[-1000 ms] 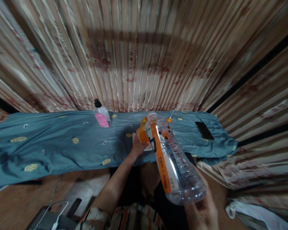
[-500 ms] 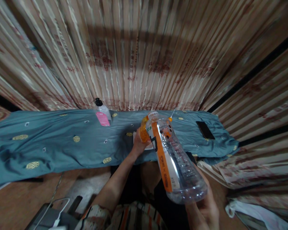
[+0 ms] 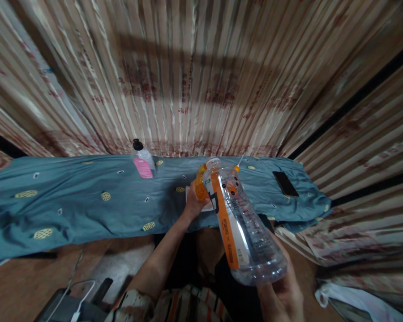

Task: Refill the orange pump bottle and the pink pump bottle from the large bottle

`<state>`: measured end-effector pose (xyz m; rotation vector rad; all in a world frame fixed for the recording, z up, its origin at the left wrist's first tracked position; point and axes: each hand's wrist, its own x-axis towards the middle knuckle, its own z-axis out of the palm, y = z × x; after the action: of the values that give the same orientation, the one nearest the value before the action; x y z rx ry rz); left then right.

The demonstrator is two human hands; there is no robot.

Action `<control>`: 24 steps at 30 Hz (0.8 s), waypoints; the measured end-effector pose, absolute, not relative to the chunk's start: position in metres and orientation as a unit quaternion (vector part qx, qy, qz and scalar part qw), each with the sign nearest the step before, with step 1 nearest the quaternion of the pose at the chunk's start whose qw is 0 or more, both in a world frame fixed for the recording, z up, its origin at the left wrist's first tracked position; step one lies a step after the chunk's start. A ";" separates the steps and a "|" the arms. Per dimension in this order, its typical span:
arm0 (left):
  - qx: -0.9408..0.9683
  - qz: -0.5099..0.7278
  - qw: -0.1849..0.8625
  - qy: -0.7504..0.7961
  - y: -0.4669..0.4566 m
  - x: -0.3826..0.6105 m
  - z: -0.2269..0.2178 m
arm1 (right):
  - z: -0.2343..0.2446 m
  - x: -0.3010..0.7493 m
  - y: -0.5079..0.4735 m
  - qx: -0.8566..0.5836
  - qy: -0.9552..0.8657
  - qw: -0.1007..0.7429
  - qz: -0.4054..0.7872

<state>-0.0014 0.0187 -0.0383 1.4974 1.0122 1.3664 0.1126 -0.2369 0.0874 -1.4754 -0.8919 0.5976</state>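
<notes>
Pineapple-print cloth point(image 3: 87, 197): spanned mid-frame.
Right hand point(image 3: 284, 290): we gripped a tilted plastic bottle point(image 3: 243, 228) near its base, lower right of centre.
Left hand point(image 3: 195, 205): clasped an amber container point(image 3: 199, 188), mid-frame.
Risk: held this low, the plastic bottle could have slipped.

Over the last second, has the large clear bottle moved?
No, not noticeably: the large clear bottle, held in the right hand, keeps its place against the far edge of the teal cloth.

Head-worn view; looks forward, down; right hand point(image 3: 286, 290) close.
</notes>
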 end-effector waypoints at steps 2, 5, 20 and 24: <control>0.595 0.541 0.430 0.411 0.018 -0.001 -0.037 | 0.087 0.113 -0.236 -0.636 -0.388 0.614 0.260; 0.589 0.546 0.430 0.411 0.018 -0.001 -0.037 | 0.086 0.113 -0.236 -0.640 -0.390 0.611 0.257; 0.603 0.541 0.414 0.415 0.017 -0.001 -0.036 | 0.089 0.113 -0.236 -0.638 -0.392 0.608 0.263; 0.601 0.545 0.421 0.406 0.018 -0.002 -0.038 | 0.088 0.114 -0.235 -0.635 -0.390 0.610 0.270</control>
<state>-0.0018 0.0180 -0.0378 1.5056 1.0171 1.3662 0.1137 -0.2354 0.0877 -1.4650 -0.9015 0.6236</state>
